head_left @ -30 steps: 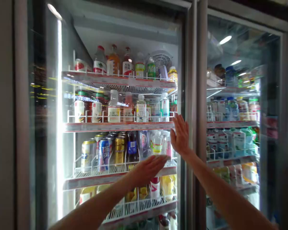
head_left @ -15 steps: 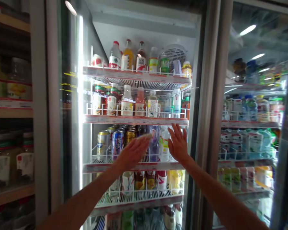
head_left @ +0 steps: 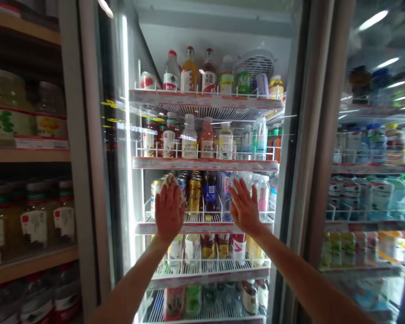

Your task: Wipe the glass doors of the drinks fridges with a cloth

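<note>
My left hand [head_left: 169, 211] lies flat over a crumpled pale cloth [head_left: 171, 178], whose edges show past the fingertips and beside the thumb. Both are at the glass door [head_left: 114, 120] of a drinks fridge, in front of the third shelf's cans. To the right, my right hand [head_left: 245, 207] is raised with its fingers spread and nothing in it. It appears to rest on the same glass, though contact cannot be made out for certain. Behind the hands stand a gold can [head_left: 195, 193] and a dark blue bottle [head_left: 209, 191].
Bottles fill the fridge's upper shelves [head_left: 205, 163], with cans and bottles lower down. A metal door frame [head_left: 319, 135] separates a second glass-fronted fridge at right. On the left, wooden shelves [head_left: 27, 155] hold juice bottles. Ceiling lights reflect in the glass.
My left hand has swung left with the cloth, turning from slanted to upright. My right hand has shifted slightly left across the fridge front. The view has turned a little left.
</note>
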`<state>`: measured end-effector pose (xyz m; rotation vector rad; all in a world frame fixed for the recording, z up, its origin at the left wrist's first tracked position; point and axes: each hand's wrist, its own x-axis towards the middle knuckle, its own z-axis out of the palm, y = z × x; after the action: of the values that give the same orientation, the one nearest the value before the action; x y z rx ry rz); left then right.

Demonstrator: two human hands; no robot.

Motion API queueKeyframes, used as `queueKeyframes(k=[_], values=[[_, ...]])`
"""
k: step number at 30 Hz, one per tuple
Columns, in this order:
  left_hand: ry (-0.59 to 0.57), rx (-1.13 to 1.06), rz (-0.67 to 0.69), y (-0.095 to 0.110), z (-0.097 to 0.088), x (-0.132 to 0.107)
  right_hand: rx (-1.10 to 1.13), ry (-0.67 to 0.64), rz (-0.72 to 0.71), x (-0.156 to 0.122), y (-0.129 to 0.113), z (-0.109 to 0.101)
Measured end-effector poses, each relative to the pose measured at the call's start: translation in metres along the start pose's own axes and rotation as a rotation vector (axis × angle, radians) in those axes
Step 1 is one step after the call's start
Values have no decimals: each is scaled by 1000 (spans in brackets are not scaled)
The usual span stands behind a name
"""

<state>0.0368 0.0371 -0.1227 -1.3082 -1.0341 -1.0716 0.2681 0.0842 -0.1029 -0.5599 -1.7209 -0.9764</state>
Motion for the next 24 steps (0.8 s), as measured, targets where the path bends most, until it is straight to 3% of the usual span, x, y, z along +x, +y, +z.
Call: queueKeyframes(k=[3, 5, 9, 11, 13, 15, 17, 21, 24], values=[[-30, -43, 158, 6, 4, -11, 3, 0, -7, -8, -13, 8], [-41, -64, 244, -2, 3, -21, -3, 8, -5, -11, -16, 12], [44, 4, 7, -33, -4, -25, -17, 7, -11, -13, -16, 13], [73, 25, -104, -34, -5, -23, -26, 24, -10, -12, -15, 13], [42, -6, -67, -25, -4, -23, -35, 37, -4, -12, -16, 13], [-22, -61, 56, -21, -5, -26, -32, 40, 0, -12, -16, 13], [-49, -88, 112, -33, -11, -31, -24, 41, 3, -12, -16, 13], [47, -16, -156, -70, -23, -40, -38, 45, -2, -13, -16, 14], [36, 13, -217, -58, -20, -45, -49, 55, -18, -14, -15, 15]])
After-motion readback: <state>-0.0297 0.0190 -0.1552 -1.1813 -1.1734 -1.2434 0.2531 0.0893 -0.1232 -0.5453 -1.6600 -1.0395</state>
